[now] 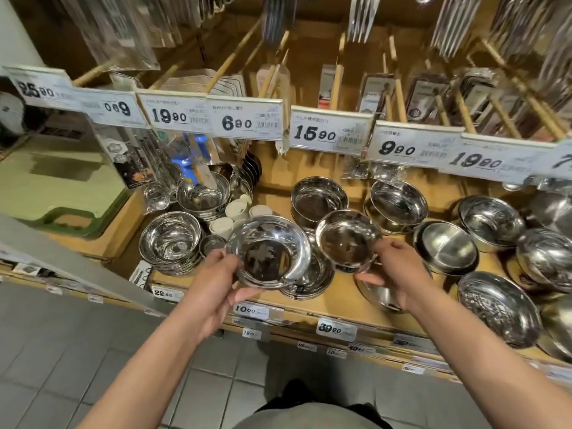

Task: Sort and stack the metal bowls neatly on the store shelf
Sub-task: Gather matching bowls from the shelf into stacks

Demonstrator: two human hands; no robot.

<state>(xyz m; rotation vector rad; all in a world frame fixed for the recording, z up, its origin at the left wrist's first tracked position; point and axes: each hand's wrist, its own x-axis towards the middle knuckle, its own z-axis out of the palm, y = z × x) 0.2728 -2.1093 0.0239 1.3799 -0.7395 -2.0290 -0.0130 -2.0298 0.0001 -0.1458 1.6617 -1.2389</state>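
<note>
Wooden store shelf carries loose and stacked metal bowls beneath a row of price tags. Left hand grips a wide-rimmed bowl by its near rim; right hand grips a smaller bowl likewise. Both bowls are held level above the shelf's front edge, mouths up, probably for comparing sizes before nesting.

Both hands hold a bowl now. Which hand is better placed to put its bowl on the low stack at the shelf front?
Probably the left hand. Its wide-rimmed bowl hangs almost directly over the low stack. The right hand holds its smaller bowl further right.
</note>
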